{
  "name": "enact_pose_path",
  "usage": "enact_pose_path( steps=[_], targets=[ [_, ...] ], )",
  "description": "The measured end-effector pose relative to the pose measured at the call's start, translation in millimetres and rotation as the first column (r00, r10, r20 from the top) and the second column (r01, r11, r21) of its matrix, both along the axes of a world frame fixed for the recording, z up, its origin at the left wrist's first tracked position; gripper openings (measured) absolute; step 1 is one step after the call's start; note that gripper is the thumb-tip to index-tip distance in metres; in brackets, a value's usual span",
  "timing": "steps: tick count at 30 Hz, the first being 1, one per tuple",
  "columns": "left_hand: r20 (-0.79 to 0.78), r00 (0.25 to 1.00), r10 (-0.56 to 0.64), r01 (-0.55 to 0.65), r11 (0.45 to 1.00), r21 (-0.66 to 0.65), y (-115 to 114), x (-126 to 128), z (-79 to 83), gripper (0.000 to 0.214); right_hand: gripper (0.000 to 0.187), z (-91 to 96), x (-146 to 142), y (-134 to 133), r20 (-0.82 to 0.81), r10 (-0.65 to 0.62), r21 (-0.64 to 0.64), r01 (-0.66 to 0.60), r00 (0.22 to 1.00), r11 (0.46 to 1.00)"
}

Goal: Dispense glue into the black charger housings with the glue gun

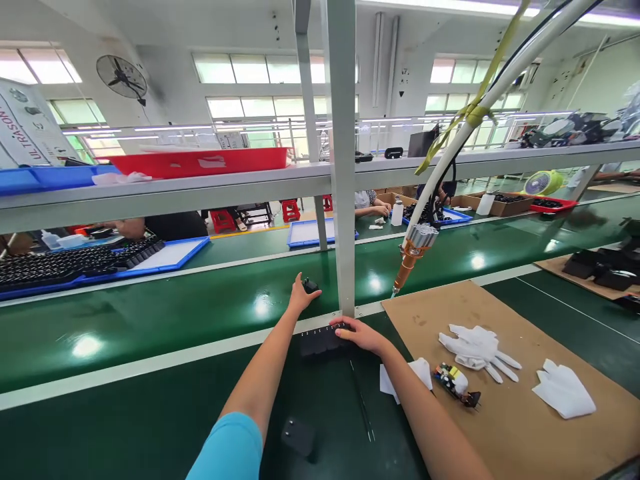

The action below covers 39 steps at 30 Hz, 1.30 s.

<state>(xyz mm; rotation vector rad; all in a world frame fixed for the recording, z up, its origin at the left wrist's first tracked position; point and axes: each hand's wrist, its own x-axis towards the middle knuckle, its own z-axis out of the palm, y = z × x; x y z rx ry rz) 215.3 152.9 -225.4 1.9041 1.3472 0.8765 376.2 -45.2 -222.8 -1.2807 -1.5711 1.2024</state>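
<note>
Nearest: black block (pixel 299 437); small black part (pixel 310 285) is pinched by left hand (pixel 300 298); right hand (pixel 361 333) is laid open-fingered on black strip (pixel 320 343).

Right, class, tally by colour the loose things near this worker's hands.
White, 2 glove heaps and cloth: 3
Black, part, block and adapter: 3
Other, board and tweezers: 2
Total: 8

The scene was bright and evenly lit by daylight from the high far windows (pixel 260 70) and ceiling strips. White glare spots dotted the glossy green conveyor belt (pixel 150 320). Shadows were soft. Wide-angle distortion bent the shelf (pixel 200 187) and edges; focus stayed sharp.
</note>
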Motion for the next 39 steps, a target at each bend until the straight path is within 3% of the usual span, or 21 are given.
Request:
enact_pose_path(
  steps=[4,7,13,16,18,23,26,29,32,35,39],
  targets=[
    [-0.015,0.997,0.069,-0.070,0.997,-0.025,6,0,-1.6,0.090,0.051,3.3,1,-1,0.005,0.000,0.008,0.000,1.000,1.000],
    [0.020,0.999,0.029,-0.028,0.998,-0.056,1,-20,3.1,0.080,0.051,4.2,2,-1,0.008,0.010,0.005,-0.010,1.000,1.000],
    [0.120,0.960,-0.252,0.269,0.951,-0.151,-48,-109,28.4,0.064,0.051,0.8,2,0,0.011,0.011,0.008,-0.011,1.000,1.000],
    [0.144,0.895,-0.423,0.445,0.868,-0.220,-83,-145,36.1,0.061,0.051,-0.2,2,0,0.019,0.011,0.001,-0.011,1.000,1.000],
    [0.136,0.853,-0.504,0.521,0.813,-0.261,-102,-155,33.4,0.060,0.051,-0.2,2,-1,0.029,0.015,-0.004,-0.015,0.999,1.000],
    [0.141,0.839,-0.525,0.543,0.796,-0.267,-124,-143,12.9,0.065,0.050,0.5,0,-3,0.048,0.012,-0.003,-0.011,0.999,1.000],
    [0.108,0.828,-0.550,0.559,0.793,-0.241,-126,-132,11.1,0.068,0.049,2.0,0,-3,0.052,0.005,-0.003,-0.004,0.999,1.000],
    [-0.033,0.821,-0.570,0.556,0.811,-0.182,-128,-126,19.3,0.085,0.048,3.9,0,-4,0.047,0.006,-0.006,-0.005,0.999,1.000],
    [-0.238,0.820,-0.520,0.540,0.842,0.020,-135,-118,27.8,0.096,0.047,4.7,1,-4,0.037,0.011,-0.014,-0.011,0.999,1.000],
    [-0.417,0.798,-0.436,0.549,0.812,0.201,-143,-103,30.3,0.092,0.047,3.9,2,-4,0.023,0.011,-0.017,-0.010,1.000,1.000],
    [-0.563,0.745,-0.356,0.554,0.802,0.226,-146,-85,27.2,0.074,0.049,1.5,2,-2,0.015,0.004,-0.024,-0.003,1.000,1.000]
  ],
)
